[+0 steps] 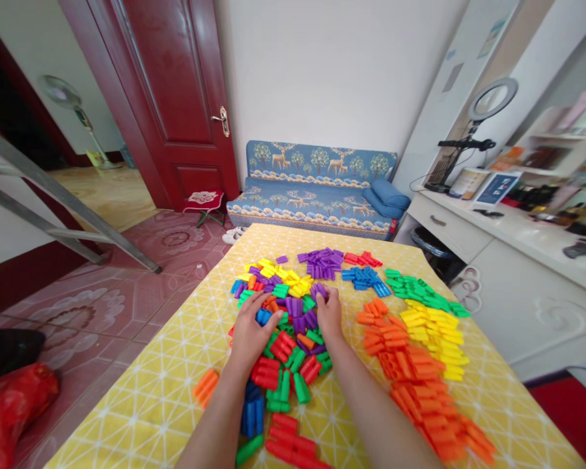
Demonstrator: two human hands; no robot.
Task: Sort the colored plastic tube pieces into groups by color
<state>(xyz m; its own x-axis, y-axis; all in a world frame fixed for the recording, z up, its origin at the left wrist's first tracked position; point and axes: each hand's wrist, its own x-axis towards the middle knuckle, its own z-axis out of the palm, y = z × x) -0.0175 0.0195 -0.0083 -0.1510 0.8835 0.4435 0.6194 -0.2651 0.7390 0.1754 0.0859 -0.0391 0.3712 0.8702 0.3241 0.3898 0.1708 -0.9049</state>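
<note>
Both hands are resting on a mixed pile of coloured blocks (288,326) that is lying in the middle of the counter (166,391), which is wearing a yellow patterned cloth. The left hand (250,331) is lying palm down on the near left part of the pile, fingers loosely curled over a blue block (262,317), not clenched. The right hand (329,314) is pressing on the pile's far right part, its fingertips closing on a purple block (318,291). Beyond the pile, sorted groups are lying apart: purple blocks (322,262), red blocks (362,259), blue blocks (365,279) and green blocks (422,292). To the right of the pile, orange blocks (410,378) and yellow blocks (434,339) are forming long heaps. Behind the counter, a blue sofa (317,189) is standing against the wall.
</note>
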